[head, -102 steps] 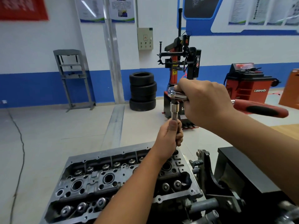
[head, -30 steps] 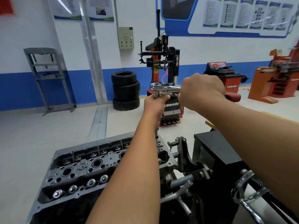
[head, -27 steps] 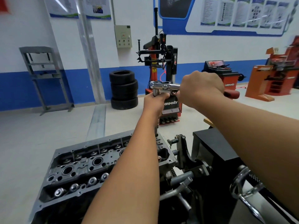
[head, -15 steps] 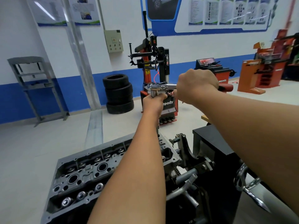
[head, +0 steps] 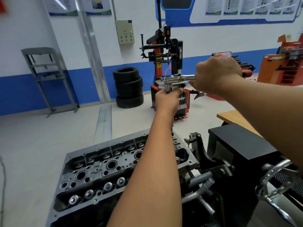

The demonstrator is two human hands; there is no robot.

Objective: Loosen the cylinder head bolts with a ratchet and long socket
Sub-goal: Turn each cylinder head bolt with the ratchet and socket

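A grey cylinder head (head: 101, 167) lies low in the head view, its far right end hidden by my left forearm. My left hand (head: 168, 99) grips the long socket (head: 168, 87) just under the ratchet head, with the socket's lower part hidden behind my wrist. The chrome ratchet (head: 178, 78) lies level above it. My right hand (head: 216, 74) grips the ratchet's shank, and the red handle end (head: 247, 73) sticks out past my fist.
A black engine stand block (head: 242, 145) and a chrome hand wheel (head: 277, 179) sit at the right. Beyond are stacked tyres (head: 129, 87), a red tyre changer (head: 165, 63), a grey metal rack (head: 47, 79) and orange shop machines (head: 282, 68).
My left hand slid up the socket from near the cylinder head to just under the ratchet head. The view swung and dipped; both hands keep their grip.
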